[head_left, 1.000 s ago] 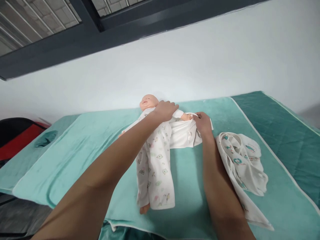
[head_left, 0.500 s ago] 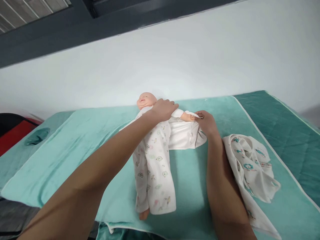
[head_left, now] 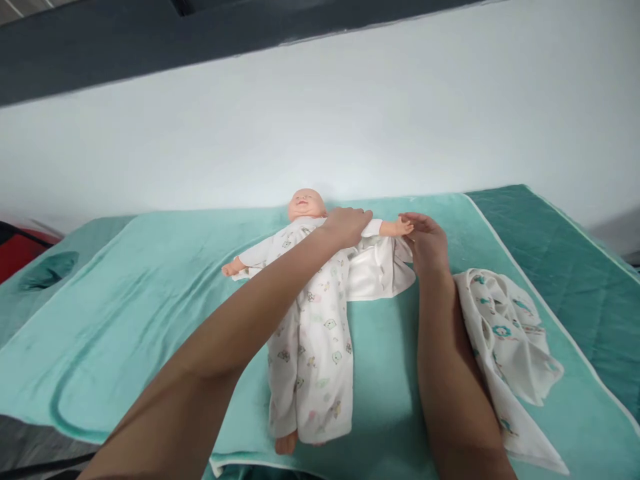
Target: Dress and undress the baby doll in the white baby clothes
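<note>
A baby doll (head_left: 306,203) lies on its back on a teal towel (head_left: 150,293), dressed in a white patterned sleepsuit (head_left: 315,347). My left hand (head_left: 347,225) rests on the doll's chest and shoulder, fingers curled over the cloth. My right hand (head_left: 425,243) grips the doll's small hand and the end of the sleeve at the doll's outstretched arm. A flap of white cloth (head_left: 377,270) lies opened out under that arm.
A second white garment with teal prints (head_left: 505,340) lies crumpled on the towel to the right of my right forearm. A darker green quilted mat (head_left: 560,267) lies at far right. A white wall rises behind; something red shows at the far left edge.
The doll's arm on the right has been drawn out straighter and my right hand has shifted up to its hand. The view has tilted down and left.
</note>
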Available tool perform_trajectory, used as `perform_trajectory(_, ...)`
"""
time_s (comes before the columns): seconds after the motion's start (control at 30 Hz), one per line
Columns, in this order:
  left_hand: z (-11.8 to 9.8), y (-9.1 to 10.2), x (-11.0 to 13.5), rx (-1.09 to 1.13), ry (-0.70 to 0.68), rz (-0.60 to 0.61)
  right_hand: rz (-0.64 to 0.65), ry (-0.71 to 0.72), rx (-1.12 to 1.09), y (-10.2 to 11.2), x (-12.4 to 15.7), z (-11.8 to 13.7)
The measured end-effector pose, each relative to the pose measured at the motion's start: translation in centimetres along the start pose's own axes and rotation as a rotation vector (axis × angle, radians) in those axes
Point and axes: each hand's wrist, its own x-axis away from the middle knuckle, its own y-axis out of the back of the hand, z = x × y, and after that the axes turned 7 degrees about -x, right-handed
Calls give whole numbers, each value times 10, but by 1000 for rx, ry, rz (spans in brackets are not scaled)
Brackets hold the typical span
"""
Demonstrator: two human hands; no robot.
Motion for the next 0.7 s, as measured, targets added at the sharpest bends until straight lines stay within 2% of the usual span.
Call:
perform_trajectory(0.1, -8, -10, -9, 63, 16, 25, -57, 288, 317, -7, 3, -2)
perform_trajectory(0.17, -12, -12, -7, 102, 47, 39, 49, 499, 559, -19, 10, -7)
perform_trajectory(0.23, -13, -11, 3, 130, 101, 44, 248, 622, 694, -33, 19, -14)
perform_trajectory(0.33, -2, -8, 35, 190, 191, -22, 477, 617, 792, -52, 32, -27)
perform_trajectory(0.43, 17, -15, 76, 332, 307, -203, 535, 568, 921, -62, 40, -36)
perform_trajectory(0.53, 34, -37, 111, 594, 393, -435, 563, 536, 994, -65, 45, -36)
perform_trajectory(0.6, 41, -57, 127, 788, 435, -580, 576, 517, 960, -67, 50, -35)
perform_trajectory(0.7, 47, -84, 139, 1013, 525, -696, 594, 486, 861, -73, 59, -32)
